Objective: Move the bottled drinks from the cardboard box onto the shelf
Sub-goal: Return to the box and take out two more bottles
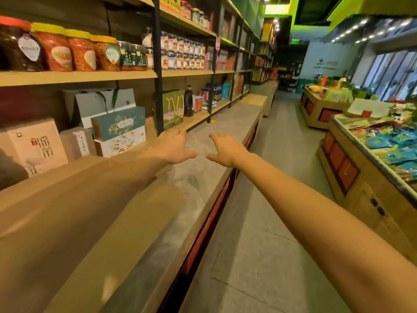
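Note:
Both my arms reach forward over the grey counter ledge that runs along the shelf unit. My left hand and my right hand hover side by side, a small gap between them, fingers spread and holding nothing. Brown cardboard box flaps fill the lower left under my left forearm; the inside of the box is hidden. A tall dark bottle stands on the lower shelf beyond my hands, with small bottled drinks beside it.
Jars line the wooden shelf board above. Gift boxes and a green bag stand on the lower shelf. On the right, past the tiled aisle floor, are display bins of packaged goods.

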The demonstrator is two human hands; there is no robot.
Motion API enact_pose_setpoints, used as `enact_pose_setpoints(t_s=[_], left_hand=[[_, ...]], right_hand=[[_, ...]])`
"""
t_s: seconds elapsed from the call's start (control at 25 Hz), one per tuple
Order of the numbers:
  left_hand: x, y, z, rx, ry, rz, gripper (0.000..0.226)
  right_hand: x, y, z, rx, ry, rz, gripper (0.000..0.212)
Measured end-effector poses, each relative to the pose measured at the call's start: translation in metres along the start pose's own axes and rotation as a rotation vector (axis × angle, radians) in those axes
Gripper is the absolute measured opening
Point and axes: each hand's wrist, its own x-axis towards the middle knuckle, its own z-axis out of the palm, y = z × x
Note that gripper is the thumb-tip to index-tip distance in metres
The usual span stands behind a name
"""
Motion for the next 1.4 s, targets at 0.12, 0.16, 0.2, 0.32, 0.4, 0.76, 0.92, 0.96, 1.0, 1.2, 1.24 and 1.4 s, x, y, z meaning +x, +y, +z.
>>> enact_pose_setpoints(t_s=[0.12,0.16,0.2,0.32,0.4,0.76,0.92,0.96,1.0,1.2,1.24,1.4], left_hand=[[0.042,-0.027,0.005,0.052,-0.027,-0.111,0.077],[0.052,-0.038,0.007,0.067,-0.029,-0.138,0.076],[0.060,-0.049,0.009,0.071,-0.021,-0.163,0.076],[0.080,-0.087,0.016,0.099,-0.007,-0.238,0.078],[0.088,-0.113,0.023,0.117,0.001,-0.325,0.080],[0.054,-0.168,0.058,0.102,0.118,-1.081,0.070],[0.016,-0.170,0.070,0.122,0.080,-1.305,0.073],[0.007,-0.173,0.072,0.128,0.082,-1.350,0.073],[-0.001,-0.176,0.075,0.139,0.090,-1.383,0.073],[-0.034,-0.185,0.091,0.157,0.133,-1.513,0.068],[-0.041,-0.186,0.095,0.148,0.135,-1.542,0.068],[-0.057,-0.190,0.113,0.154,0.077,-1.635,0.069]], right_hand=[[0.064,-0.002,0.012,0.040,-0.013,-0.044,0.064],[0.084,-0.007,0.019,0.058,-0.023,-0.061,0.063],[0.104,-0.012,0.027,0.079,-0.032,-0.079,0.062],[0.162,-0.035,0.049,0.138,-0.025,-0.206,0.059],[0.195,-0.053,0.057,0.183,-0.043,-0.316,0.059],[0.280,-0.155,0.111,0.277,-0.126,-0.953,0.049],[0.270,-0.198,0.128,0.328,-0.200,-1.152,0.057],[0.266,-0.208,0.131,0.324,-0.201,-1.195,0.057],[0.262,-0.218,0.133,0.318,-0.195,-1.229,0.057],[0.238,-0.264,0.143,0.321,-0.248,-1.373,0.061],[0.233,-0.272,0.144,0.320,-0.261,-1.412,0.062],[0.223,-0.299,0.153,0.346,-0.311,-1.509,0.064]])
